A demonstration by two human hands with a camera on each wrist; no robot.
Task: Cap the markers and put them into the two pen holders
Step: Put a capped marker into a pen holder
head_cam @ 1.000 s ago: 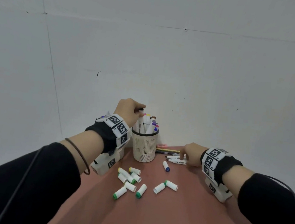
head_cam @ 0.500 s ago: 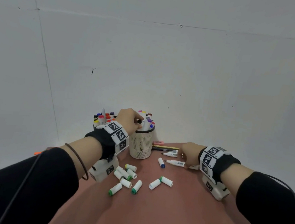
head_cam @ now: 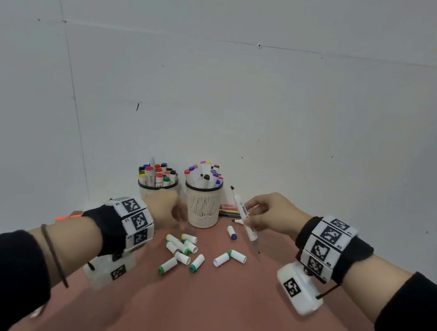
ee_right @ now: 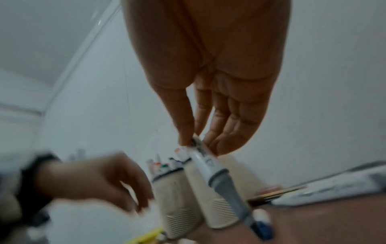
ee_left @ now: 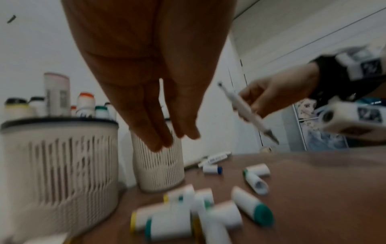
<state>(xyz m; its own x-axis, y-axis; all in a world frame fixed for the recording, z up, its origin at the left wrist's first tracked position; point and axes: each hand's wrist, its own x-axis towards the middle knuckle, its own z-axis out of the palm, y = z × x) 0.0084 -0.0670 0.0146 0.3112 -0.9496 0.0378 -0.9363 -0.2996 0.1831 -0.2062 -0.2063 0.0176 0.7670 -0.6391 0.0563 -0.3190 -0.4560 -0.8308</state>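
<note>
Two cream slotted pen holders stand at the back, the left holder [head_cam: 157,188] [ee_left: 58,158] and the right holder [head_cam: 202,208] [ee_left: 160,171], both full of capped markers. My right hand [head_cam: 250,219] [ee_right: 196,145] pinches an uncapped white marker [head_cam: 244,218] [ee_left: 246,113] [ee_right: 211,166] above the table, both its tips bare. My left hand [head_cam: 179,215] [ee_left: 167,133] hovers empty in front of the holders, fingers straight, above a cluster of loose white caps [head_cam: 182,249] [ee_left: 188,217] with green and yellow ends. A blue-ended cap [head_cam: 232,232] [ee_left: 212,169] lies below the marker.
Two more caps [head_cam: 229,258] lie to the right of the cluster. Another uncapped marker [head_cam: 237,220] and pencils [head_cam: 229,210] lie behind, near the wall. An orange item [head_cam: 68,217] sits at the table's left edge. The brown table [head_cam: 220,317] narrows toward the wall corner.
My left hand left the top of the right holder and dropped toward the caps, now empty. My right hand lifted the uncapped marker off the table.
</note>
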